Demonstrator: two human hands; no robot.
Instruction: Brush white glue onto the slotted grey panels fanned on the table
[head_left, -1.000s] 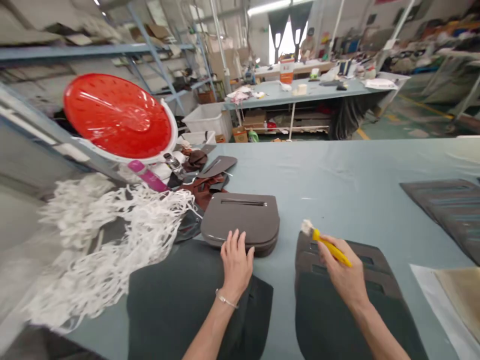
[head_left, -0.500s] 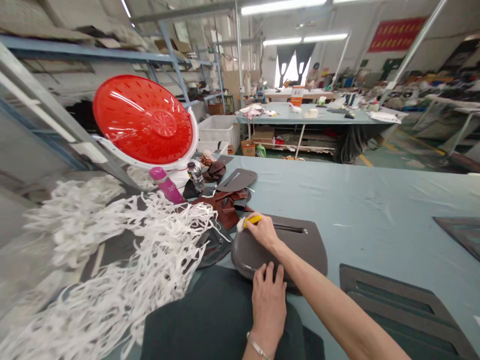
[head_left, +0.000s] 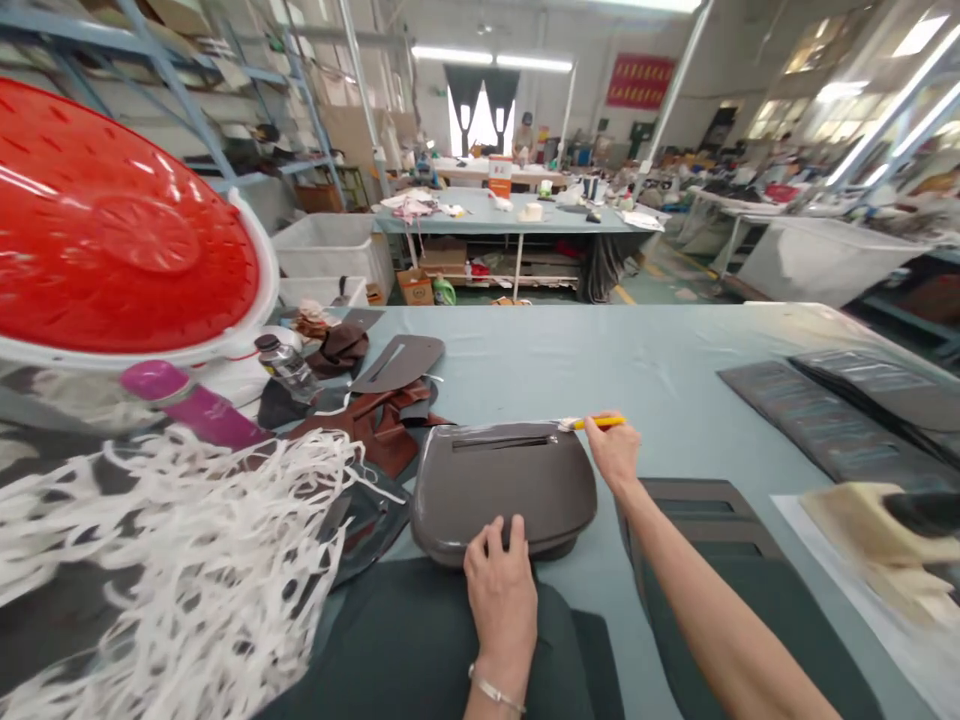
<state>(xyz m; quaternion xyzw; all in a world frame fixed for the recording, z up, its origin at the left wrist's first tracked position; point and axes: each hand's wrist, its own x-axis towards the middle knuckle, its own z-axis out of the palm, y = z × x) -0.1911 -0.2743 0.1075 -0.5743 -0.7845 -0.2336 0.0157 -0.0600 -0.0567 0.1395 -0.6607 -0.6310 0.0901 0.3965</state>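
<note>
A dark grey rounded panel with a zipped slot near its upper edge lies on the table in front of me. My left hand, a bracelet at its wrist, rests with fingers spread on the panel's near edge. Beyond the panel's upper right corner, my right hand is closed around a yellow-handled brush. The brush's pale tip points left and is at the panel's top edge; whether it touches is too small to tell.
White strips heap at the left, near a purple bottle, a clear bottle and a large red basket. Brown scraps lie left of the panel. Grey pieces and a cream dispenser are at the right.
My right hand has moved with the brush from the panel's upper left to its upper right corner. My left hand stays at the near edge. The view has turned to the right.
</note>
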